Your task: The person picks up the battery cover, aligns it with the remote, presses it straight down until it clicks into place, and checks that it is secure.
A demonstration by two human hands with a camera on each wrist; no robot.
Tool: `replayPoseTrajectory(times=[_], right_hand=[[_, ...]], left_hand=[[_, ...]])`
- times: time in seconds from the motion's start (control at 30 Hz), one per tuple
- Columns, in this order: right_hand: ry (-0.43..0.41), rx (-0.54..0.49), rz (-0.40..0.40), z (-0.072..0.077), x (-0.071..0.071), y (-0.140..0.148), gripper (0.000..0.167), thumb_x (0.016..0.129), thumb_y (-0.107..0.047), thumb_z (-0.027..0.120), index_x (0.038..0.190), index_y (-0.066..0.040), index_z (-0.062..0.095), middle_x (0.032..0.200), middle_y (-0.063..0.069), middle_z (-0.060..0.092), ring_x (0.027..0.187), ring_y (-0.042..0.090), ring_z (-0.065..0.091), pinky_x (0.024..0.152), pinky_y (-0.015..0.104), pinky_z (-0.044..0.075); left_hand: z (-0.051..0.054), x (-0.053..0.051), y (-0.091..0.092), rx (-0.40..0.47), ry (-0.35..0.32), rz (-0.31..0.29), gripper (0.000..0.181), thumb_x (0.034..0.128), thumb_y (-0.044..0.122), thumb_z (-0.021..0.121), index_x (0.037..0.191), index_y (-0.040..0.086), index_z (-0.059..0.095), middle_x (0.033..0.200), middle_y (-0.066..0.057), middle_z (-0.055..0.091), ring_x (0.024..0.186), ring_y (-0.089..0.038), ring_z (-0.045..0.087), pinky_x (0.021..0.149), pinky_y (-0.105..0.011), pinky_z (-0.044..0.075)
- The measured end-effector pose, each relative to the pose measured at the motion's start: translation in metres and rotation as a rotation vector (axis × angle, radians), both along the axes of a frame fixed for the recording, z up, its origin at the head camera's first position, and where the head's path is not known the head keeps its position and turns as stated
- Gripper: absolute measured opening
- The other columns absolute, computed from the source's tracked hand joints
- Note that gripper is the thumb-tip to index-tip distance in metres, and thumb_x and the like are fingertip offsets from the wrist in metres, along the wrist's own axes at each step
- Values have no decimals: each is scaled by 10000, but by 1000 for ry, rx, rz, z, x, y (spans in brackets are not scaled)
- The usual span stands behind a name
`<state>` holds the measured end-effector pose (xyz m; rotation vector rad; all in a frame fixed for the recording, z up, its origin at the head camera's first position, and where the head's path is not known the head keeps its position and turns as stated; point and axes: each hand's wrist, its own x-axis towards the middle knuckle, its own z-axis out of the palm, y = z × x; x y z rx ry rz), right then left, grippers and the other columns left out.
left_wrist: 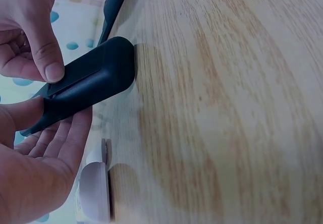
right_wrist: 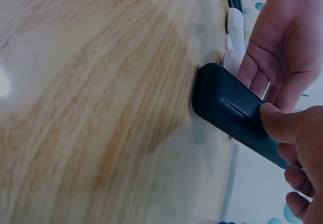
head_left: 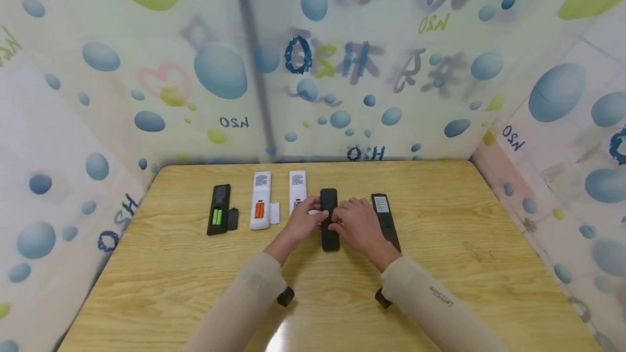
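You work with both hands on a black remote (head_left: 330, 238) at a wood-grain desk (head_left: 455, 297). Your left hand (head_left: 304, 219) grips the remote's left side, thumb against the edge and fingers underneath; your right hand (head_left: 359, 224) holds it from the right, fingers curled, thumb pressed to the panel (left_wrist: 83, 71) on its upward face. The black remote's near end sits low over the wood; whether it touches cannot be told.

Just left of the black remote lies a white remote (head_left: 297, 181), its lower part hidden by your left hand. Farther left of it, a second white remote (head_left: 261, 194) shows two orange batteries (head_left: 260, 211) in its uncovered bay, with a white cover (head_left: 275, 213) just beside it. Farthest left of it, a slim dark remote (head_left: 221, 197) bares two green batteries (head_left: 217, 217), a black cover (head_left: 233, 219) at its side. Right of the black remote, a labelled dark remote (head_left: 386, 224) lies aslant, partly hidden by your right hand. Beige sleeves (head_left: 235, 308) reach in on its near side; beyond it rises a wall (head_left: 313, 148) printed with blue drops.
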<state>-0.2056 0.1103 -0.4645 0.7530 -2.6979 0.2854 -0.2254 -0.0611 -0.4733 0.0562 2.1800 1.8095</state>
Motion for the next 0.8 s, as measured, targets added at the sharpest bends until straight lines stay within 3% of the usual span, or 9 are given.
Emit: replayPoseTrajectory(times=[0.13, 0.3, 0.5, 0.8], right_hand=[[-12, -13, -24, 0, 1, 0, 198, 782, -373, 799, 793, -193, 716, 775, -63, 656, 769, 157, 528, 745, 329, 434], [-89, -30, -78, 5, 2, 2, 184, 804, -382, 780, 837, -204, 744, 793, -66, 663, 790, 155, 538, 772, 347, 449], [-211, 42, -163, 7, -2, 7, 278, 842, -456, 723, 975, -213, 754, 919, -51, 693, 912, 181, 567, 934, 416, 472], [-287, 72, -159, 9, -4, 9, 387, 845, -493, 704, 1076, -186, 750, 1023, -16, 715, 996, 212, 587, 994, 456, 455]], left_hand=[[-1, 0, 1, -12, 12, 20, 351, 973, 106, 583, 1315, 45, 531, 1232, -187, 590, 1032, -276, 631, 813, -400, 592], [-2, 0, 1, -19, 18, 17, 343, 970, 107, 587, 1304, 47, 537, 1215, -179, 593, 1003, -256, 633, 805, -388, 593], [-2, 0, 0, -18, 16, 8, 355, 974, 119, 586, 1319, 59, 532, 1234, -182, 588, 1019, -267, 627, 830, -417, 585], [-2, 1, 0, -38, 12, -12, 362, 978, 136, 582, 1329, 74, 524, 1252, -172, 580, 1030, -251, 615, 826, -400, 588]])
